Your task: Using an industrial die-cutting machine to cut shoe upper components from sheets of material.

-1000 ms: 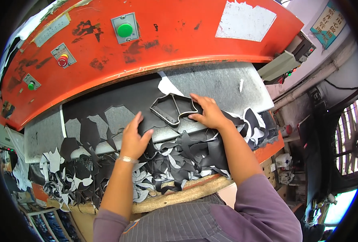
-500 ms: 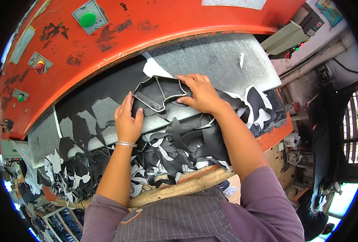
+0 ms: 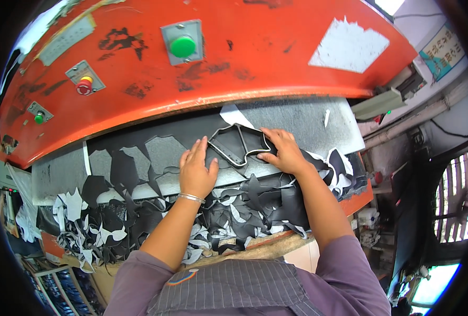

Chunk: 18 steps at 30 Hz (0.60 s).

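On the grey bench (image 3: 305, 124), right of centre, a metal cutter (image 3: 242, 138) lies on a black sheet (image 3: 189, 126), its upper edge close to a white scrap (image 3: 234, 115). Compared with a second ago, when the left hand (image 3: 197, 171) stood apart from the cutter, that hand is now right up at the cutter's left corner, fingers spread and grasping nothing; whether the fingertips touch the metal I cannot tell. The right hand (image 3: 284, 150) grips the right end between thumb and fingers, as it did then. The cutter sits in much the same place against the white scrap, though the whole view has shifted. Left of the hands, the sheet already has gaps cut through it, showing grey beneath. Behind runs the low lip of an orange machine (image 3: 128, 68), near the sheet's far side. Along the front edge, dark and pale offcuts (image 3: 260, 205) crowd up below both wrists. The widest open room is the bare grey stretch behind and right of the right hand, carrying one small white sliver (image 3: 327, 118).
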Each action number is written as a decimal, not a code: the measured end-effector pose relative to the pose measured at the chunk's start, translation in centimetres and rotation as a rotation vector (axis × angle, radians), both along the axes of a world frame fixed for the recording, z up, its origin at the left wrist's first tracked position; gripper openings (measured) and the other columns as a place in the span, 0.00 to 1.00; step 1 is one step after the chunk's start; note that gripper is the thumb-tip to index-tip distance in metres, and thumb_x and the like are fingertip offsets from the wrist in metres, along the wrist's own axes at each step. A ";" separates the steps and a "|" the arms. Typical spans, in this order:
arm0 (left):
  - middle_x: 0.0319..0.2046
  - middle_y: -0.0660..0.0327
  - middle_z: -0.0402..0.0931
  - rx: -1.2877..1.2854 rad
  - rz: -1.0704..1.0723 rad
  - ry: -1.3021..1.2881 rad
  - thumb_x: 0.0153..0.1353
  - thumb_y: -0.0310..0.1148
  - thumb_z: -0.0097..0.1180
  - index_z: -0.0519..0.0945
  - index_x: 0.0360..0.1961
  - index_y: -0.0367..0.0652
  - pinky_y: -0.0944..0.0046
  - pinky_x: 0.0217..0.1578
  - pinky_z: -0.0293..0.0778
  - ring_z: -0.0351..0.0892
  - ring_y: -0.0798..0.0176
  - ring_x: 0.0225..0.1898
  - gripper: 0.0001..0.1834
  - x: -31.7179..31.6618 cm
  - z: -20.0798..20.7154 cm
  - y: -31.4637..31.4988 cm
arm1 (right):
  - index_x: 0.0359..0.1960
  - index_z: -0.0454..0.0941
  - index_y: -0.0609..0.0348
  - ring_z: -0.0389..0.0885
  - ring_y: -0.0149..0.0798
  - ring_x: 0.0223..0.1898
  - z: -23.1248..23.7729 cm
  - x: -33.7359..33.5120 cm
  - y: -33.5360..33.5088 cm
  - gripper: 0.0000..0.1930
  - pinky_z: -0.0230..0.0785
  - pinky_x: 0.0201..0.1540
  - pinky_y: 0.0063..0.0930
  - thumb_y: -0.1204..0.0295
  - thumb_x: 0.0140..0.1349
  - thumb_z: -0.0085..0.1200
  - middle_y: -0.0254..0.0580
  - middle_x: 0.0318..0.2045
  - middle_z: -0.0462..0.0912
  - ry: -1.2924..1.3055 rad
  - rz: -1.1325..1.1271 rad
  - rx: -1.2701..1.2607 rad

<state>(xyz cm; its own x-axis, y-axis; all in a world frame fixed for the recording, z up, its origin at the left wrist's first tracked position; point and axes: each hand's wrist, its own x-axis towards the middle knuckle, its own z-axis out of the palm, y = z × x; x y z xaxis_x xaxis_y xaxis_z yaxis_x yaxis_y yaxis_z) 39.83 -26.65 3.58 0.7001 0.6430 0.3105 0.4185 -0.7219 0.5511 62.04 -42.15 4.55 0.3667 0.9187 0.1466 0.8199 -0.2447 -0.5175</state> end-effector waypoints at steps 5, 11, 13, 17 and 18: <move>0.55 0.52 0.74 -0.373 0.141 -0.449 0.56 0.31 0.61 0.72 0.58 0.39 0.59 0.59 0.64 0.71 0.56 0.58 0.27 -7.5 1.0 5.0 | 0.65 0.61 0.59 0.62 0.54 0.61 1.7 -3.7 -1.3 0.47 0.49 0.64 0.48 0.51 0.45 0.68 0.53 0.60 0.68 -0.054 -0.116 0.194; 0.34 0.58 0.80 0.018 0.665 -0.774 0.70 0.40 0.45 0.78 0.36 0.36 0.65 0.44 0.72 0.78 0.66 0.39 0.17 -23.8 10.2 15.5 | 0.59 0.66 0.61 0.79 0.41 0.38 10.9 -13.0 1.5 0.35 0.73 0.38 0.30 0.64 0.51 0.69 0.49 0.41 0.79 0.125 -0.064 0.477; 0.30 0.60 0.78 0.294 0.755 -0.908 0.71 0.43 0.42 0.76 0.33 0.36 0.64 0.39 0.71 0.75 0.66 0.33 0.21 -27.5 11.9 16.2 | 0.53 0.69 0.61 0.78 0.37 0.32 13.5 -15.8 2.9 0.30 0.73 0.34 0.28 0.66 0.51 0.69 0.44 0.33 0.79 0.019 0.031 0.704; 0.22 0.60 0.70 0.430 0.596 -0.486 0.72 0.44 0.42 0.71 0.25 0.37 0.62 0.31 0.66 0.68 0.66 0.25 0.23 -30.6 14.8 17.0 | 0.41 0.70 0.60 0.72 0.33 0.19 16.2 -17.6 5.2 0.18 0.68 0.25 0.27 0.69 0.55 0.65 0.38 0.18 0.73 -0.003 -0.057 0.665; 0.22 0.60 0.70 0.421 0.586 -0.493 0.72 0.44 0.42 0.71 0.25 0.37 0.62 0.31 0.66 0.68 0.66 0.25 0.23 -30.9 15.4 16.4 | 0.39 0.70 0.60 0.71 0.34 0.18 16.5 -17.5 4.7 0.17 0.68 0.24 0.27 0.69 0.55 0.65 0.38 0.17 0.72 0.033 -0.088 0.651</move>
<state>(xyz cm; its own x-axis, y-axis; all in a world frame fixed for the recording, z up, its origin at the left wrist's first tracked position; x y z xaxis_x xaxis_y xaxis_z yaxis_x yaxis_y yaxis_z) 8.98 -10.22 18.94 0.0163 0.6211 0.7836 0.5702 -0.6496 0.5030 44.51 -37.46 21.02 0.4497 0.6125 0.6501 0.7926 0.0618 -0.6066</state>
